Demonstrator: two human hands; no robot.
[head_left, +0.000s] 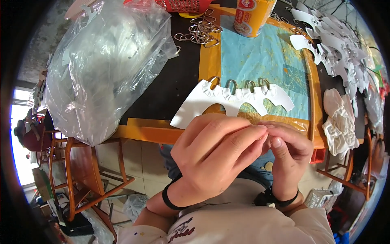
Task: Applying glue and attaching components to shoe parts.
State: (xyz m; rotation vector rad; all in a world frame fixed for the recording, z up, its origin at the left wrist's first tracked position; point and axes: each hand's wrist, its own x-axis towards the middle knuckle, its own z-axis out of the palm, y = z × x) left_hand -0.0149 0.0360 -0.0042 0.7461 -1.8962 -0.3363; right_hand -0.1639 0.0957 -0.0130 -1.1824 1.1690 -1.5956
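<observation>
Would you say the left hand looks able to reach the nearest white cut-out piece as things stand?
Probably yes: the left hand is by the near edge of the white cut-out piece, with nothing visible between them, though it appears to touch the right hand.

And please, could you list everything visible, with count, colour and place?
Table: one, black, centre
Taped flat sheet: one, blue, centre
Scalloped flat piece with four rings: one, white, centre
Loose oval metal rings: many, silver, far side
Cylindrical container: one, orange-red, far side
Lattice basket: one, red, far edge
Bulky plastic bag: one, transparent, left
Cut flat pieces: many, white, far right
Crumpled fabric bundle: one, white, right
Wooden seats: several, brown, both sides
Left grip, right grip: two, bare, foreground
</observation>
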